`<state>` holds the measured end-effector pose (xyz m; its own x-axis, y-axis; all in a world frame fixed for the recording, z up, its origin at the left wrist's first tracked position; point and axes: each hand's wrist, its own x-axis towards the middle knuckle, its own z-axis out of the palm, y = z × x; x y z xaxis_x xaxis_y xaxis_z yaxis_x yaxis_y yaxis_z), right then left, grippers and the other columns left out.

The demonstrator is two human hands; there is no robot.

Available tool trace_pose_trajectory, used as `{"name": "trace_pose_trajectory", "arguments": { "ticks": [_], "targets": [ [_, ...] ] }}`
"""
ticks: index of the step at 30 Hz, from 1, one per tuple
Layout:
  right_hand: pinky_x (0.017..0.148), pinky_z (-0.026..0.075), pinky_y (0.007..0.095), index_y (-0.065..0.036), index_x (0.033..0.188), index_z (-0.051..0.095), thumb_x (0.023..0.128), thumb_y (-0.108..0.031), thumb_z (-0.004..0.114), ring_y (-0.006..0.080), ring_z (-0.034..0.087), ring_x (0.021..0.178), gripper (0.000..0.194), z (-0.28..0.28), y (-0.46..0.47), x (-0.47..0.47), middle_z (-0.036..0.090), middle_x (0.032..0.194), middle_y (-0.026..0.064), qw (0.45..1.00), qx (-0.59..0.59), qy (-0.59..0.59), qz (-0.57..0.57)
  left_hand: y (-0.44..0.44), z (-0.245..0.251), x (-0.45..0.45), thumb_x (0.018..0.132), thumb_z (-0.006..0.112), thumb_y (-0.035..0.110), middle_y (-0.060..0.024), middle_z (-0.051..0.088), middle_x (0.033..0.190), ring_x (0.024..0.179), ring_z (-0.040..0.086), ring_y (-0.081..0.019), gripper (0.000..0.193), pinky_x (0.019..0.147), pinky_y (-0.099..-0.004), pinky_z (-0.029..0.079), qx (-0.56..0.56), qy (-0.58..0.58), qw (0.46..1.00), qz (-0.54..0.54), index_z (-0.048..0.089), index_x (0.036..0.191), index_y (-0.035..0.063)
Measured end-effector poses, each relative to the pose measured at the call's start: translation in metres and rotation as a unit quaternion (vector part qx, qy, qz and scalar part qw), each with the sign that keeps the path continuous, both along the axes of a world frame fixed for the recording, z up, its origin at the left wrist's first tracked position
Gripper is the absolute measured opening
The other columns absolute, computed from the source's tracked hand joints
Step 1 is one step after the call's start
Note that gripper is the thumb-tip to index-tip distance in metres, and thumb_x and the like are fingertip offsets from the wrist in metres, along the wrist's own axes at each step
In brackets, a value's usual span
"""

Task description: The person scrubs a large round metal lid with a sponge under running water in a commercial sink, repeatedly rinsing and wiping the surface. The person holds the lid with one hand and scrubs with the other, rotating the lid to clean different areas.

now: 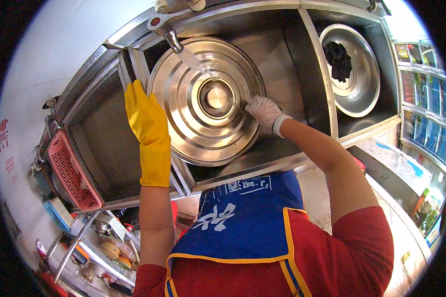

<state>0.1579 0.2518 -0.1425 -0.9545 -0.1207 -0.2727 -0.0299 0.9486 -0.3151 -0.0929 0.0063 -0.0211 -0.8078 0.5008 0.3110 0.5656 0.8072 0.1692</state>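
A large round stainless-steel lid (186, 141) with stepped rings and a central knob (216, 97) lies in the middle sink basin. Water (193, 61) runs onto it from a lever tap (171, 35). My left hand (145, 115), in a long yellow rubber glove, holds the lid's left rim with straight fingers and the thumb on the lid's side. My right hand (264, 112) wears a thin whitish glove and is over the lid's right part, fingers bent down towards the rings. Blur at its fingertips hides whether anything is in them.
A steel bowl (369, 89) with a dark cloth-like thing (338, 61) stands in the right basin. Left of the divider (137, 68) is another basin (100, 141), with a pink perforated basket (72, 170) by its outer edge. Glass-fronted shelves (422, 100) rise at the far right.
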Motion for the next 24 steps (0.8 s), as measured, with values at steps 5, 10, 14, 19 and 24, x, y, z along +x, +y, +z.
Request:
{"name": "trace_pose_trajectory", "arguments": {
  "ticks": [5, 10, 14, 19, 24],
  "targets": [
    [0.084, 0.061, 0.0479, -0.009, 0.099, 0.072, 0.095, -0.016, 0.062, 0.0357, 0.073, 0.095, 0.012, -0.006, -0.012, 0.006, 0.073, 0.100, 0.0169, 0.983, -0.137, 0.036, 0.114, -0.002, -0.002, -0.001, 0.101, 0.067, 0.013, -0.0291, 0.057, 0.153, 0.144, 0.052, -0.0488, 0.055, 0.124, -0.0515, 0.039, -0.006, 0.016, 1.000, -0.008, 0.055, 0.151, -0.0041],
    [0.090, 0.059, 0.0502, -0.006, 0.101, 0.075, 0.097, -0.021, 0.067, 0.0411, 0.071, 0.103, 0.017, -0.008, -0.016, -0.001, 0.075, 0.104, 0.0182, 0.986, 0.049, -0.027, -0.159, -0.003, -0.003, -0.001, 0.101, 0.067, 0.013, -0.0285, 0.058, 0.152, 0.143, 0.052, -0.0488, 0.055, 0.124, -0.0516, 0.040, 0.000, 0.008, 1.000, -0.004, 0.055, 0.151, -0.0039],
    [0.097, 0.055, 0.0513, -0.005, 0.109, 0.077, 0.098, -0.026, 0.069, 0.0425, 0.069, 0.107, 0.025, 0.004, -0.044, -0.005, 0.076, 0.113, 0.0200, 0.937, -0.167, -0.038, -0.306, -0.002, -0.003, -0.001, 0.101, 0.067, 0.012, -0.0285, 0.059, 0.151, 0.143, 0.053, -0.0487, 0.055, 0.123, -0.0517, 0.040, -0.001, 0.013, 1.000, -0.001, 0.055, 0.151, -0.0038],
    [0.097, 0.054, 0.0511, -0.004, 0.110, 0.076, 0.101, -0.024, 0.068, 0.0415, 0.068, 0.108, 0.023, 0.040, -0.109, -0.015, 0.075, 0.109, 0.0194, 0.941, -0.228, -0.039, -0.245, -0.004, 0.000, -0.002, 0.101, 0.067, 0.012, -0.0285, 0.059, 0.151, 0.143, 0.052, -0.0488, 0.054, 0.123, -0.0515, 0.040, 0.008, 0.007, 1.000, -0.013, 0.055, 0.151, -0.0038],
    [0.091, 0.058, 0.0508, -0.005, 0.107, 0.072, 0.099, -0.020, 0.063, 0.0389, 0.070, 0.102, 0.019, 0.054, -0.116, -0.031, 0.074, 0.105, 0.0188, 0.943, -0.249, 0.154, -0.161, -0.004, 0.001, -0.003, 0.102, 0.067, 0.012, -0.0285, 0.059, 0.152, 0.144, 0.052, -0.0487, 0.053, 0.124, -0.0514, 0.040, -0.004, 0.007, 1.000, -0.008, 0.055, 0.151, -0.0042]
  ]
}}
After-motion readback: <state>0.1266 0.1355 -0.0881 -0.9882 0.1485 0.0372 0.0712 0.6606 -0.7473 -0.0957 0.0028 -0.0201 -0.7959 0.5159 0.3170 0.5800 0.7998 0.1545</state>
